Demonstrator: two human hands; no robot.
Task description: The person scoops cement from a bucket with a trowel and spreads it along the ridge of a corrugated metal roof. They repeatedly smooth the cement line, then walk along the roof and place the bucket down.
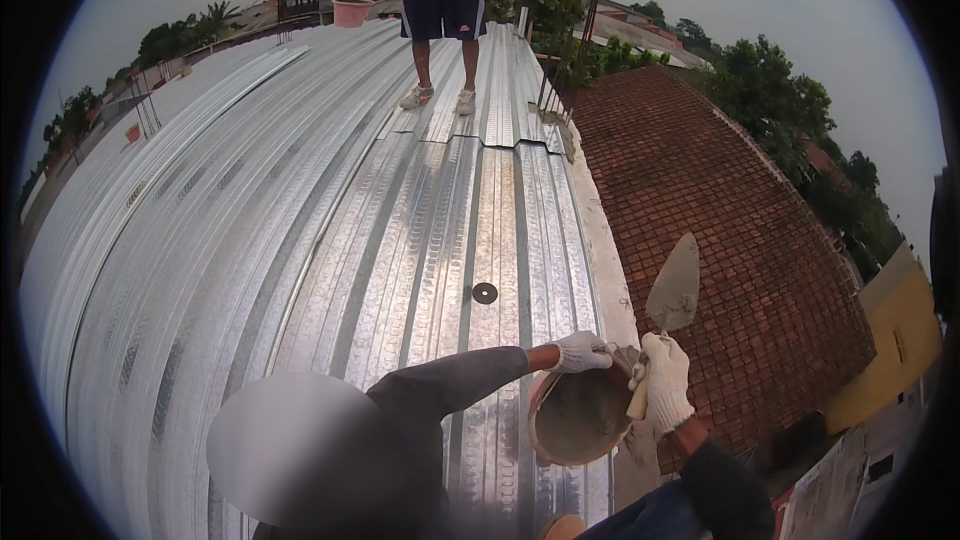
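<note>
My left hand (pixel 580 352), in a white knitted glove, grips the rim of an orange-brown bucket (pixel 580 418) of grey mortar near the bottom of the view. Beside it my right hand (pixel 666 380), also gloved, holds a trowel (pixel 672 282) by its wooden handle, the blade pointing up and smeared with grey. Some grey mortar sits on the bucket's rim between the two hands. Both hands are over the pale concrete edge (pixel 610 270) of the ribbed metal sheeting (pixel 420 240). A blurred patch hides part of the lower left of the view.
Another person (pixel 440 0) in yellow top, dark shorts and gloves stands on the sheets ahead. A dark disc (pixel 485 293) lies on the sheeting. A pink tub (pixel 350 12) stands behind. Upright rebars (pixel 560 50) line the right edge. Beyond the edge lies a lower tiled roof (pixel 720 190).
</note>
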